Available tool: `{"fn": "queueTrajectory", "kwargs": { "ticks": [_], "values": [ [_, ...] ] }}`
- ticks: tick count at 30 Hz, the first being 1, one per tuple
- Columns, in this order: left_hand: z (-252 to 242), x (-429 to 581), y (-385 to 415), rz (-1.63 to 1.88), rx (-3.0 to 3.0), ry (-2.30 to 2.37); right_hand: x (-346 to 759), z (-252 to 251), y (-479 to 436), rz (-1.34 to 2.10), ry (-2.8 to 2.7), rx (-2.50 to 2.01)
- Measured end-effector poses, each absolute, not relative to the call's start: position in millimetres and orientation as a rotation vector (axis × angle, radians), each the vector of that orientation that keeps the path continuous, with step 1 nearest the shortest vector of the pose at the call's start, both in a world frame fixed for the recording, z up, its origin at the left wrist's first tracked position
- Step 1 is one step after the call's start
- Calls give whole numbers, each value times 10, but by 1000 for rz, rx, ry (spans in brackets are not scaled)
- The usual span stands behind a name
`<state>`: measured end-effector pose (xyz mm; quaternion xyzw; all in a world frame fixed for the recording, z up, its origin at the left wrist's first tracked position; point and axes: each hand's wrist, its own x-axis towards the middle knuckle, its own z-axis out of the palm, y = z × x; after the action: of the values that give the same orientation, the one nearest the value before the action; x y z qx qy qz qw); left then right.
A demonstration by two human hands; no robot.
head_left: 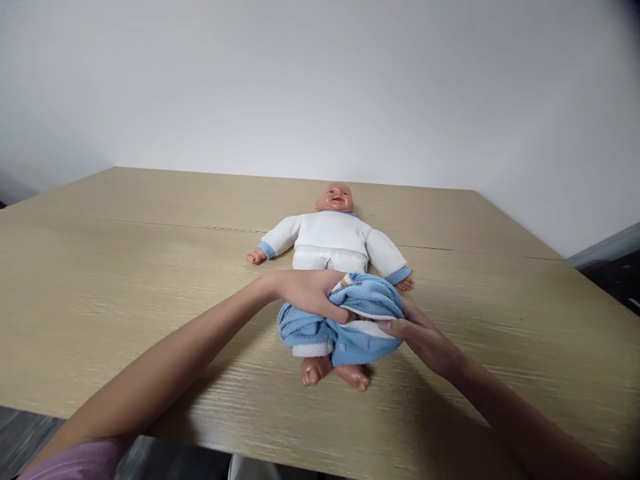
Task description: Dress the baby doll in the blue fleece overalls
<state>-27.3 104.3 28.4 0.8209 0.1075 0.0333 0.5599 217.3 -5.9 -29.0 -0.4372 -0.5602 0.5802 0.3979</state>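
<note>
A baby doll [330, 230] in a white top with blue cuffs lies on its back, head toward the wall and feet toward me. Blue fleecy trousers [370, 347] with white trim are bunched around its lower legs. Both plastic feet [315, 371] stick out below the cloth. My left hand [315, 293] lies across the doll's legs, its thumb and fingers closed on the bunched fabric. At the right side of the bundle, my right hand [415, 330] pinches the trousers with its thumb on the white edge. The cloth hides the fingertips of that hand.
The doll lies on a wide wooden table [150, 267] with seams across its top. A white wall [300, 80] rises behind the far edge. Below the near edge, part of a white object [253, 468] shows. A dark object [615, 280] stands off the right side.
</note>
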Motion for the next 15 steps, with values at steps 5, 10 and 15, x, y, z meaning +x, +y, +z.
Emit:
{"fn": "queueTrajectory", "kwargs": {
  "ticks": [5,10,15],
  "values": [
    [314,-258,1003,68,2017,379,1996,-155,-144,1501,-1248,-1201],
    [416,-270,961,-43,2003,366,1780,-139,-553,1372,-1265,-1419],
    [569,-310,876,-284,2123,413,1404,-332,-1140,997,-1194,-1720]
  ]
}}
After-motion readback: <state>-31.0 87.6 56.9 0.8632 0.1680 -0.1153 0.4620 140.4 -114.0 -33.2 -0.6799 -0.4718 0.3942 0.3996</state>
